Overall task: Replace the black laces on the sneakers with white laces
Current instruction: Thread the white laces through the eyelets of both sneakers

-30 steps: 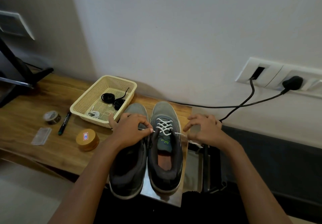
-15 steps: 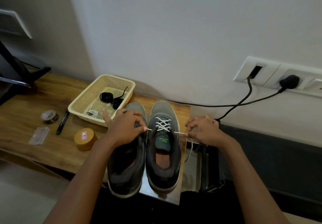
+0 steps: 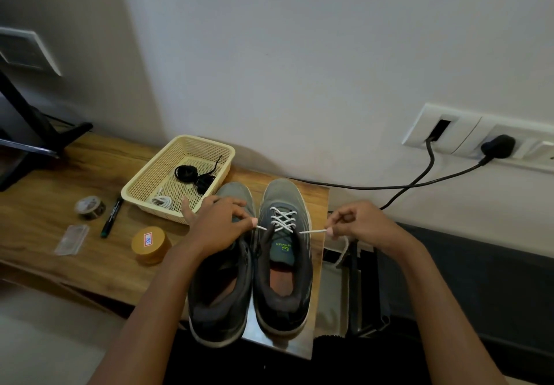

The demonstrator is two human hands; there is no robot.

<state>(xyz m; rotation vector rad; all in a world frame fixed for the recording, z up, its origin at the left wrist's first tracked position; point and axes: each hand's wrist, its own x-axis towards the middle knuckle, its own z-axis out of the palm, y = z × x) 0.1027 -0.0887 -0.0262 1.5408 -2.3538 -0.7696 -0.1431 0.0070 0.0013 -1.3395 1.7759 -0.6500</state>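
Two ends of the white lace (image 3: 281, 220) pinched, one in left hand (image 3: 221, 226), one in right hand (image 3: 359, 226), drawn apart, probably to snug the crossings on the right-hand sneaker (image 3: 284, 288). Beyond, black laces (image 3: 186, 172) coiled in the basket (image 3: 207, 142), out of the way.

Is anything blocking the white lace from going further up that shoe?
Nothing visible. The left hand and right hand each pinch an end of the white lace, and the right sneaker's tongue beyond the crossings lies uncovered.

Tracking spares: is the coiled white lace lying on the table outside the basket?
No, the coiled white lace lies inside the basket, near the black laces.
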